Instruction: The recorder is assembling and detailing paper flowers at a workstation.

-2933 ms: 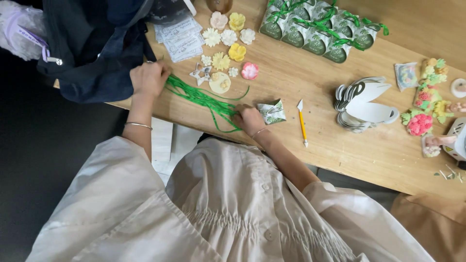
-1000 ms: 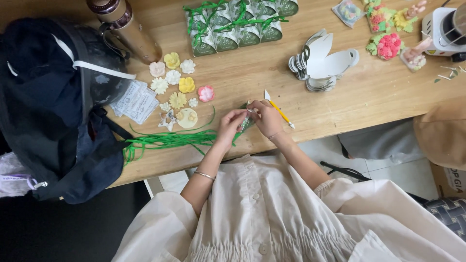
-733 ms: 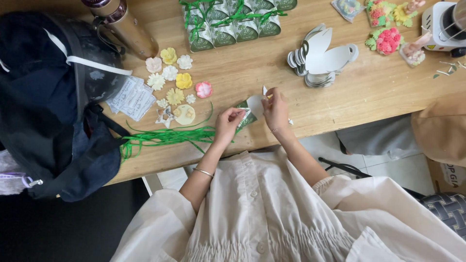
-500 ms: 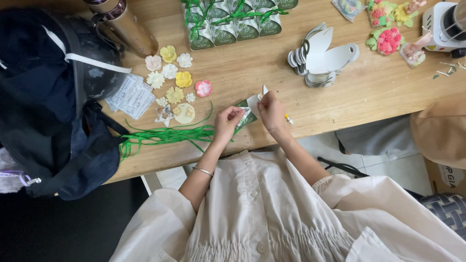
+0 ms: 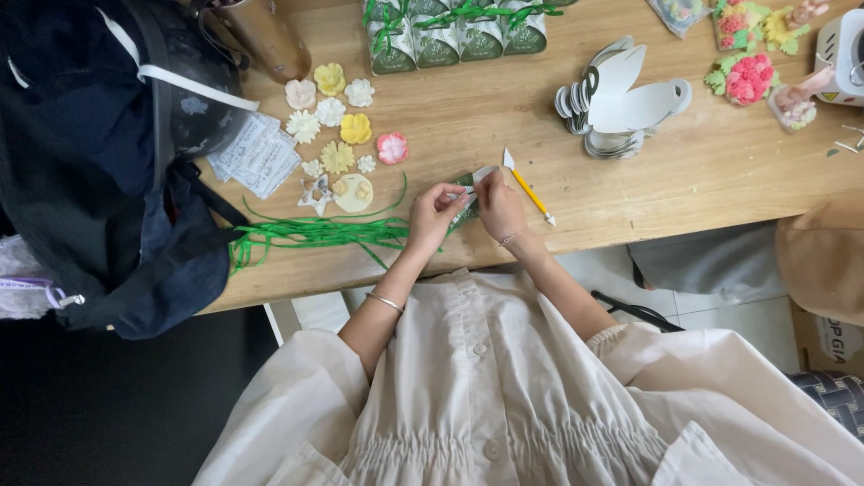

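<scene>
Both of my hands meet at the front edge of the wooden table [image 5: 702,171]. My left hand [image 5: 434,216] and my right hand [image 5: 500,207] pinch a small green-and-white paper packet [image 5: 470,183] between their fingertips. A bundle of thin green ribbons [image 5: 315,234] lies just left of my left hand. A yellow pencil-like tool [image 5: 529,187] lies just right of my right hand. My cream dress fills the lower part of the view.
Several small paper flowers [image 5: 337,121] lie behind the ribbons. A dark bag [image 5: 99,153] covers the table's left end, with a brown bottle [image 5: 261,36] behind it. A row of green boxes [image 5: 450,36], white cut-out cards [image 5: 621,94] and pink flower ornaments [image 5: 742,76] stand further back.
My left hand has left the green ribbons and joined my right hand on the small packet. The two hands now work close together at the table's edge.
</scene>
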